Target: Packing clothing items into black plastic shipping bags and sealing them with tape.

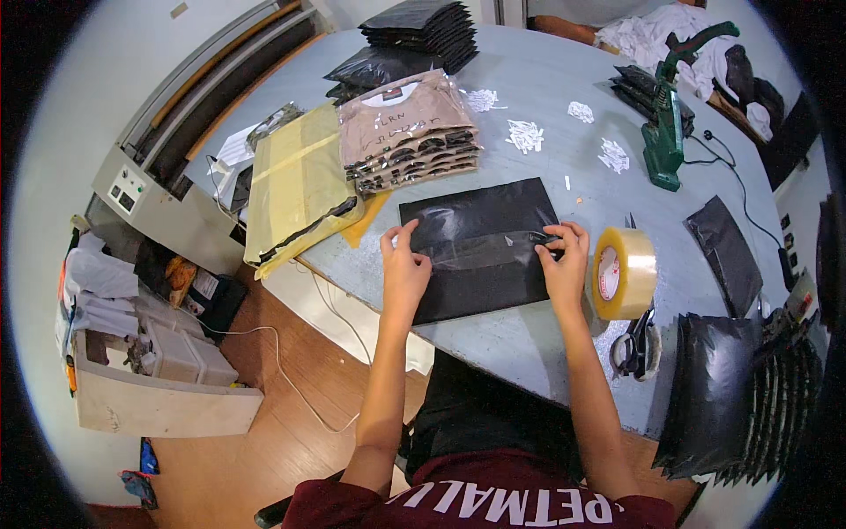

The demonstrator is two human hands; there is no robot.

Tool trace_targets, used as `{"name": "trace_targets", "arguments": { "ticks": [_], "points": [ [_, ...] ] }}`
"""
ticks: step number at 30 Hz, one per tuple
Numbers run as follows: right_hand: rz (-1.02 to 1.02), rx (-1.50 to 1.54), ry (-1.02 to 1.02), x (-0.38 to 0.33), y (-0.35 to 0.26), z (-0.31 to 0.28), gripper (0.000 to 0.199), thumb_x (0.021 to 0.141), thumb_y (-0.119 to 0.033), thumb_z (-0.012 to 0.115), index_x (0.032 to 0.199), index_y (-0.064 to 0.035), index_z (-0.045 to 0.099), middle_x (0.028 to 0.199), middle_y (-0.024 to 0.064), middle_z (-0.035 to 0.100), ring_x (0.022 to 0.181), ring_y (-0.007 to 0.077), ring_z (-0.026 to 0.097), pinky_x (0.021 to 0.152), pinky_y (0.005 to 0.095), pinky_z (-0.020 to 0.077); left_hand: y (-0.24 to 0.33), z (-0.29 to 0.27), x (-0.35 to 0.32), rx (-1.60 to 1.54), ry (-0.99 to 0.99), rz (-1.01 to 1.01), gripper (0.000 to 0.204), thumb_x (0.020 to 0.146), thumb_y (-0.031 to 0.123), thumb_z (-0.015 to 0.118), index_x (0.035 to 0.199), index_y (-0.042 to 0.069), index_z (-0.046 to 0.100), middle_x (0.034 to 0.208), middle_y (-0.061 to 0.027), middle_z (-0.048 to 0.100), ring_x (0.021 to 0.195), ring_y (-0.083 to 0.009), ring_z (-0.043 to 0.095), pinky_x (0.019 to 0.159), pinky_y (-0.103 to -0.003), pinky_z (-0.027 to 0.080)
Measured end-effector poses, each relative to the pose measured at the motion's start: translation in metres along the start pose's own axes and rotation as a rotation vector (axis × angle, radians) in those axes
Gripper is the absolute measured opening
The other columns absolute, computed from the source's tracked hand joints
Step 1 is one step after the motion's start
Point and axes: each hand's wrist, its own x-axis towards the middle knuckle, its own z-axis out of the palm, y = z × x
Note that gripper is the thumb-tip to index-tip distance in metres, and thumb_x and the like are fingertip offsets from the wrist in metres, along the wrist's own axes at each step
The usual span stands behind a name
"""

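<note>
A flat black plastic mailer (480,286) lies at the near edge of the table. Across its middle runs a wide, shiny strip of clear tape (467,252). My left hand (404,269) grips the strip's left end, thumb and forefinger at its two edges. At the other end my right hand (567,258) holds the tape between thumb and fingers; a small dark bit shows by those fingertips. Right of that hand a thick roll of clear tape (636,273) stands on edge, with black-handled scissors (631,348) just nearer to me.
Folded brown shirts in clear bags (410,132) are stacked beside a yellow taped parcel (295,185). Black mailers (419,35) pile up at the back, more (714,388) at the right. Small white paper slips (525,136) lie in heaps near a green upright tool (665,141) with a cord.
</note>
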Motion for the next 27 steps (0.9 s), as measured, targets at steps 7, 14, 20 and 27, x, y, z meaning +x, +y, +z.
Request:
{"name": "trace_targets", "arguments": {
  "ticks": [7, 14, 20, 27],
  "points": [
    [-0.117, -0.055, 0.05, 0.006, -0.007, -0.005, 0.027, 0.068, -0.005, 0.066, 0.093, -0.0061, 0.056, 0.104, 0.0103, 0.048, 0.079, 0.021, 0.053, 0.069, 0.0304, 0.0417, 0.016, -0.011, -0.004, -0.083, -0.03, 0.079, 0.055, 0.066, -0.006, 0.06, 0.117, 0.009, 0.047, 0.114, -0.0133, 0.04, 0.068, -0.0147, 0.056, 0.065, -0.025, 0.047],
    [0.099, -0.318, -0.204, 0.02, -0.009, -0.002, 0.033, 0.075, -0.042, 0.058, 0.082, -0.0094, 0.064, 0.087, 0.0074, 0.059, 0.092, 0.029, 0.044, 0.079, 0.0416, 0.0312, 0.02, -0.014, 0.001, -0.074, -0.04, 0.107, 0.052, 0.066, -0.004, 0.064, 0.114, 0.01, 0.05, 0.112, -0.0101, 0.041, 0.068, -0.0118, 0.053, 0.064, -0.023, 0.046],
    [0.109, -0.484, -0.398, 0.03, -0.029, -0.013, 0.039, 0.07, -0.048, 0.06, 0.078, -0.0101, 0.066, 0.086, 0.0068, 0.058, 0.094, 0.0279, 0.041, 0.079, 0.0416, 0.0275, 0.024, -0.02, 0.0, -0.115, -0.054, 0.072, 0.049, 0.067, -0.005, 0.063, 0.112, 0.01, 0.051, 0.113, -0.0089, 0.042, 0.069, -0.0104, 0.053, 0.062, -0.021, 0.046],
    [0.076, -0.23, -0.438, 0.04, -0.02, -0.024, 0.02, 0.067, -0.033, 0.068, 0.075, -0.0146, 0.064, 0.087, 0.0043, 0.058, 0.102, 0.0255, 0.04, 0.088, 0.0455, 0.0244, 0.024, -0.029, 0.0, -0.233, -0.106, 0.067, 0.046, 0.069, -0.006, 0.061, 0.111, 0.009, 0.052, 0.115, -0.0078, 0.041, 0.071, -0.0103, 0.053, 0.063, -0.021, 0.047]
  ]
}}
